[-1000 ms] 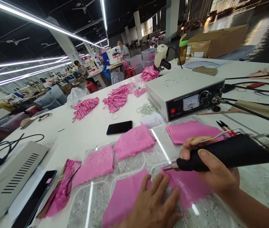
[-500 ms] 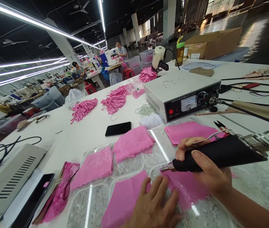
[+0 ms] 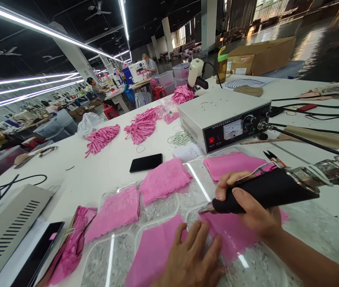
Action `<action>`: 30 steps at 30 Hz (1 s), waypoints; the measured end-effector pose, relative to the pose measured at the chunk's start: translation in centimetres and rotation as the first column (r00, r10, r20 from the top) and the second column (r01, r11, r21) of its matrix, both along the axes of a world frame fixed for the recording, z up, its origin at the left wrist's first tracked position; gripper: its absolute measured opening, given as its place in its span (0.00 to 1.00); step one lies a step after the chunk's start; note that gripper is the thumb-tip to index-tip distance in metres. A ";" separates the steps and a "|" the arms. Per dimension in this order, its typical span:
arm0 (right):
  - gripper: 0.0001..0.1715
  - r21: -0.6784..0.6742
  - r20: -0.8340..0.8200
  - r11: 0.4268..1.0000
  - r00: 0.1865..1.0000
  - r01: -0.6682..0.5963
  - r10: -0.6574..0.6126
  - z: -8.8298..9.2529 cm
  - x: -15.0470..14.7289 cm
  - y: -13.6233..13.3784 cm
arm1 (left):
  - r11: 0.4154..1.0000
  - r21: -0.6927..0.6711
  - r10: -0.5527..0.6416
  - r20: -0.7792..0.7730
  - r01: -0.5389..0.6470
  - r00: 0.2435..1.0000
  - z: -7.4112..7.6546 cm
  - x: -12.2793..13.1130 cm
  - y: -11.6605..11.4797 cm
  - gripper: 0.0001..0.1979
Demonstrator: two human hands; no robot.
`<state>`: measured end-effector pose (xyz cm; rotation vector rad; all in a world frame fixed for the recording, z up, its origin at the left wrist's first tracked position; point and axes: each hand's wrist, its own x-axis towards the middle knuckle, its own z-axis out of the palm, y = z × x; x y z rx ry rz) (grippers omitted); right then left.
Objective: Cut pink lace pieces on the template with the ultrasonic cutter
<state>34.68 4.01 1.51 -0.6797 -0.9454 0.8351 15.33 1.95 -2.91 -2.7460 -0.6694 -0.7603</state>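
Observation:
My right hand (image 3: pixel 253 203) is wrapped round a black handheld ultrasonic welding tool (image 3: pixel 265 191); a cable runs off its back end to the right. The tool's metal tip (image 3: pixel 206 209) rests at the upper left corner of a pink fabric piece (image 3: pixel 232 235) on the marbled mat. My left hand (image 3: pixel 191 255) lies palm down, fingers spread, between that piece and another plain pink fabric piece (image 3: pixel 151 255), touching both. Behind are two stacks of pink lace pieces, a left stack (image 3: pixel 115 213) and a middle stack (image 3: pixel 166 179), and a plain pink stack (image 3: pixel 232 163).
A grey control box (image 3: pixel 226 115) with a dial stands behind the tool. Scissors (image 3: pixel 272 157), a black phone (image 3: pixel 145 162), pink strap bundles (image 3: pixel 103 137) and green elastic loops (image 3: pixel 179 139) lie about. A second grey box (image 3: pixel 14 227) is at left. People work at distant machines.
The view has shifted slightly, so the scene sits a little further left. The right hand's tool has tilted a little; its tip stays at the fabric corner. The left hand stays spread.

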 end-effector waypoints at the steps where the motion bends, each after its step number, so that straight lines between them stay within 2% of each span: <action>1: 0.04 -0.005 -0.023 1.000 1.000 -0.006 0.006 0.1 0.1 -0.1 | 1.000 0.005 -0.004 0.006 0.004 1.000 0.0 0.0 -0.1 0.19; 6: 0.06 -0.035 -0.121 0.998 0.992 -0.052 0.047 0.5 1.1 -1.0 | 0.999 0.008 -0.033 0.034 0.033 0.999 -0.4 -0.2 -1.2 0.17; 14: 0.08 -0.017 -0.116 0.995 0.989 -0.097 0.095 0.6 0.7 -1.1 | 1.000 -0.014 -0.017 -0.020 0.017 1.000 -1.7 -0.8 -2.2 0.20; 17: 0.06 -0.022 -0.110 0.993 0.987 -0.119 0.116 0.4 0.7 -1.1 | 1.000 -0.004 -0.030 0.005 0.030 1.000 -1.2 -0.7 -2.0 0.20; 23: 0.03 -0.030 -0.097 0.989 0.985 -0.145 0.142 0.6 0.9 -1.3 | 0.998 0.030 -0.060 -0.063 0.062 0.996 0.7 -0.8 -1.5 0.20; 27: 0.06 -0.047 -0.190 0.978 0.963 -0.202 0.190 0.9 1.8 -1.7 | 0.995 0.020 -0.096 -0.038 0.097 0.995 0.5 -1.0 -1.9 0.20; 30: 0.06 -0.069 -0.190 0.952 0.940 -0.300 0.282 0.7 2.3 -2.0 | 0.993 -0.004 -0.120 0.013 0.120 0.993 0.2 -1.0 -2.1 0.20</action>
